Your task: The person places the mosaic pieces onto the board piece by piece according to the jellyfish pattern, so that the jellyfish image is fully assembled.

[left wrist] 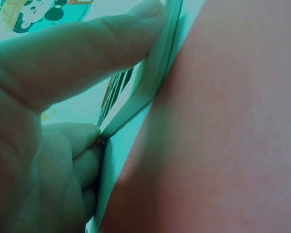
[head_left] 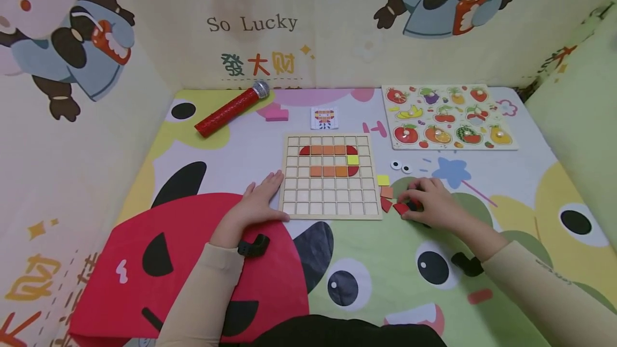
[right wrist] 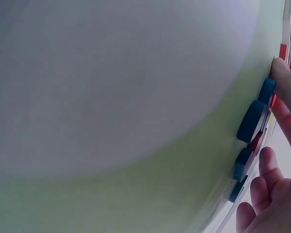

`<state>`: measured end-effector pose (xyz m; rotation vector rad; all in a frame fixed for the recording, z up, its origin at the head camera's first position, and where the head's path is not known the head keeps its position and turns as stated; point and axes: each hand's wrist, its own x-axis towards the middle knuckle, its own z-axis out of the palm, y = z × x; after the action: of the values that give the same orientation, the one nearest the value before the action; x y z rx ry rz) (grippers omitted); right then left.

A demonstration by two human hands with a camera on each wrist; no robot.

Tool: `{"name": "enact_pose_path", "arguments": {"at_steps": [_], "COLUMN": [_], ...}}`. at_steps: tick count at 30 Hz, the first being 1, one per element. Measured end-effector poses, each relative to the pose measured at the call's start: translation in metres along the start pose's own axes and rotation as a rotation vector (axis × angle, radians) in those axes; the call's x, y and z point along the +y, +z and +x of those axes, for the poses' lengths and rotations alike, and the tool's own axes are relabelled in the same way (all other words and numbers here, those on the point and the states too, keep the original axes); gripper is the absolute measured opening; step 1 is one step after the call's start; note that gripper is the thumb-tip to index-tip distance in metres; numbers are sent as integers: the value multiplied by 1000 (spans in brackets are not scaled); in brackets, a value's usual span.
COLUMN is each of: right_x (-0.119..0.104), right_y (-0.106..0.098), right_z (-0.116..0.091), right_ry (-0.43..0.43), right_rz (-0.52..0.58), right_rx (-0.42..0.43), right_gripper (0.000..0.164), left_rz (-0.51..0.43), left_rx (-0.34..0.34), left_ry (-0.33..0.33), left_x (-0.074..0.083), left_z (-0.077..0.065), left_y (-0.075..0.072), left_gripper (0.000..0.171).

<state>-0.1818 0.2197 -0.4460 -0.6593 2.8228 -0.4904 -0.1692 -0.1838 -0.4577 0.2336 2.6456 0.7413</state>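
Note:
A wooden grid board [head_left: 330,216] lies flat, its squares partly filled with orange square tiles [head_left: 328,150], red rounded tiles [head_left: 358,171] and one yellow tile [head_left: 353,160]. My left hand [head_left: 255,200] lies at the board's lower left corner, fingers along the left edge and thumb [left wrist: 136,34] against the near edge. To the right of the board, my right hand [head_left: 433,205] bends over a cluster of small pieces. Its thumb and forefinger are at a red piece [head_left: 400,209]; I cannot tell whether they pinch it. Dark blue pieces [right wrist: 250,121] lie beneath its fingers.
Loose yellow [head_left: 383,180] and orange [head_left: 386,192] tiles lie beside the board, with two googly-eye pieces [head_left: 401,166] above. Beyond are a pattern card [head_left: 324,119], a pink block [head_left: 277,115], a red microphone [head_left: 231,110] and a fruit puzzle board [head_left: 450,144]. Printed walls enclose the table.

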Motion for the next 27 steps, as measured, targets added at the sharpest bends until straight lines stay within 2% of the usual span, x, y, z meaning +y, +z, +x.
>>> {"name": "enact_pose_path", "arguments": {"at_steps": [7,16,22,27], "right_x": [0,-5,-6,-5], "right_y": [2,1,2,1], "right_z": [-1,2,3,2], "right_ry": [-18,-40,-36,-25], "right_rz": [-27,-84,-104,-86], "right_rx": [37,42,54,81], "right_gripper": [20,36,24,28], "left_rz": [-7,3,7,-9], "left_rx": [1,14,16,12], "left_ry": [1,9,8,8], "left_x": [1,1,2,3], "left_z": [0,0,-1,-1], "left_y": [0,1,1,0], "left_gripper": [110,110,110,109]}}
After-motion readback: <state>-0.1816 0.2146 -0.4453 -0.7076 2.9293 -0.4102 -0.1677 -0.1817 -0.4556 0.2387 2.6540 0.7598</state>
